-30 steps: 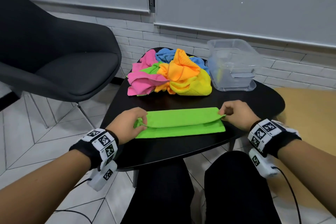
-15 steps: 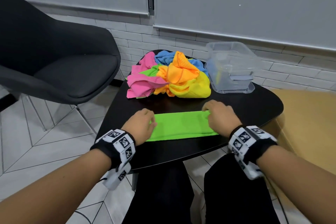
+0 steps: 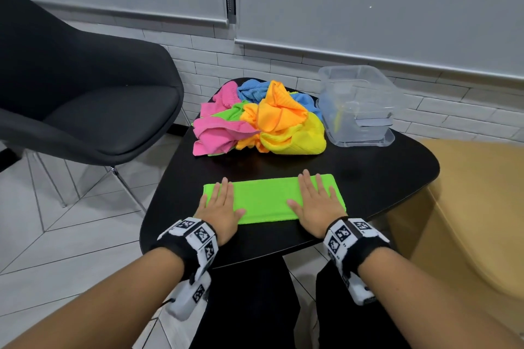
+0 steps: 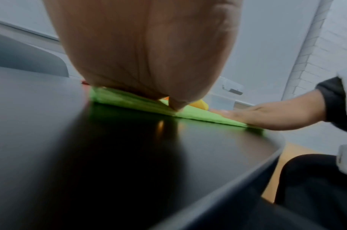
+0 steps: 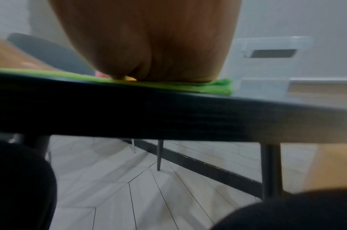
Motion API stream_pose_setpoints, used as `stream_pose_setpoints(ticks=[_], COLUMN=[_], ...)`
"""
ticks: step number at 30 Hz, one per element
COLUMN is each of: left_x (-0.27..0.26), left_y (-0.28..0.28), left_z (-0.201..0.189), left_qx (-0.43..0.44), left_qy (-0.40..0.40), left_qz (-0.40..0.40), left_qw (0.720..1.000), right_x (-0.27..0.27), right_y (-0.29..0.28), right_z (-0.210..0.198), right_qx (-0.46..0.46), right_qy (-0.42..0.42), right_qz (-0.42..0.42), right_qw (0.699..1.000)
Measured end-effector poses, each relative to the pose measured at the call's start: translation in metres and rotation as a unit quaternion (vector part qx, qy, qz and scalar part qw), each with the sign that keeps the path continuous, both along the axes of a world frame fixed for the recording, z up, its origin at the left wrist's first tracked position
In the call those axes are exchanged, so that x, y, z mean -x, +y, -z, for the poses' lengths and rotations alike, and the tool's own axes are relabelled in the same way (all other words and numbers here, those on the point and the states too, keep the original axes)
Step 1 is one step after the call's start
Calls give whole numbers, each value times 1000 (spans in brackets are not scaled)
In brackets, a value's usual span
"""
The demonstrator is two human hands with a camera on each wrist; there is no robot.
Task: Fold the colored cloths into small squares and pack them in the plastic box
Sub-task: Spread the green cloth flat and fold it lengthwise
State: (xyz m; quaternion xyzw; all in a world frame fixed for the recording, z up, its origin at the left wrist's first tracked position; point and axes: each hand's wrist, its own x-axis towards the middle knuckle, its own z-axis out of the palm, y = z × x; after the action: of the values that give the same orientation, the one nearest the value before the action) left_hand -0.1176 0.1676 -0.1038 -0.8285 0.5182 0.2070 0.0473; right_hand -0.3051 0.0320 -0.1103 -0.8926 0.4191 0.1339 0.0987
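A bright green cloth (image 3: 265, 198) lies folded into a long strip near the front of the black table (image 3: 377, 176). My left hand (image 3: 219, 205) presses flat on its left end, fingers straight. My right hand (image 3: 316, 201) presses flat on its right part, fingers spread. The left wrist view shows the green cloth (image 4: 129, 99) squashed under my palm and my right hand (image 4: 266, 115) lying on the strip. In the right wrist view the green cloth (image 5: 217, 87) shows under my palm at the table edge. A pile of pink, blue, orange and yellow cloths (image 3: 261, 122) sits behind. The clear plastic box (image 3: 358, 105) stands at the back right.
A dark grey chair (image 3: 85, 99) stands left of the table. A tan surface (image 3: 476, 207) lies to the right. My black-trousered legs (image 3: 255, 306) are under the table's front edge. Bare tabletop shows between the strip and the pile.
A second ago both hands pinched the cloth's ends while folding it over. The strip is now narrower, and both hands have flattened out and press down on it.
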Motion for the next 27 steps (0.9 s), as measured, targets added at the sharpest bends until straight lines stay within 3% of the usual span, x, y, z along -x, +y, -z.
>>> stream_pose_setpoints(ticks=[4,9,13,17,27], left_x=[-11,-17,-31,-37,2], left_y=[11,10,8,6,-33], left_z=[-1,-12,-19,-19,-22], left_qx=[5,12,46,94,112], left_qy=[2,4,-48,-12,33], left_qz=[-14,-1,56,75,117], left_qw=[1000,1000,996,993,986], right_x=[17,1,-16,-26,8], right_y=[-10,-3,20,31,-26], right_z=[-4,-19,-32,-31,-25], right_qx=[-21,-31,-52,-92,-58], right_qy=[-1,40,-15,-26,27], right_qz=[46,78,109,178,205], right_qw=[999,996,993,979,977])
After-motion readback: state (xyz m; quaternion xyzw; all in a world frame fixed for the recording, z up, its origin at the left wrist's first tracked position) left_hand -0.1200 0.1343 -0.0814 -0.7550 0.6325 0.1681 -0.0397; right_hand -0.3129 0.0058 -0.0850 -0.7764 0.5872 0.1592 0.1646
